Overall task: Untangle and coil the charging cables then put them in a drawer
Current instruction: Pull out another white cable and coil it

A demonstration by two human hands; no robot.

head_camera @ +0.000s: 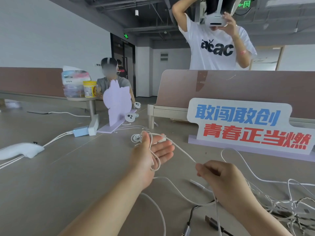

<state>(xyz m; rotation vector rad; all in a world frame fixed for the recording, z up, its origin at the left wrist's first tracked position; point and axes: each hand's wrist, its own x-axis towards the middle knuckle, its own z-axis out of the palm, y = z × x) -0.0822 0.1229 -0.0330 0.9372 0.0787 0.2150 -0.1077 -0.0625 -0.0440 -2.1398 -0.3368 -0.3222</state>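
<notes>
The left hand (151, 154) is held out flat, fingers straight and thumb up, with its palm turned toward the right hand (219, 176). A white cable (184, 152) hangs in loose loops round the left palm, below the thumb. From those loops it runs in a straight line to the right hand, whose curled fingers pinch it at their tips. Just below the right hand's knuckles a white plug (197, 183) lies on the table (51, 176). Near its wrist lies a dark cable (211, 222) with a metal USB end. To the right of that hand sprawls a tangle of cables (289, 206), thin and pale, knotted together. Just beyond the left hand's fingertips sits a small white coil (135, 137). Beyond the right hand stands a sign (247, 126) reading "敢闯敢创" in blue above "青春正当燃" in red. Farther off, behind a divider (255, 87), a person stands in a white T-shirt (216, 48) printed "acac" in black. Overhead glows a green exit sign (245, 4), its characters too blurred to read. Far left of the left hand is a yellow tub (89, 89); its label is too small to make out.
</notes>
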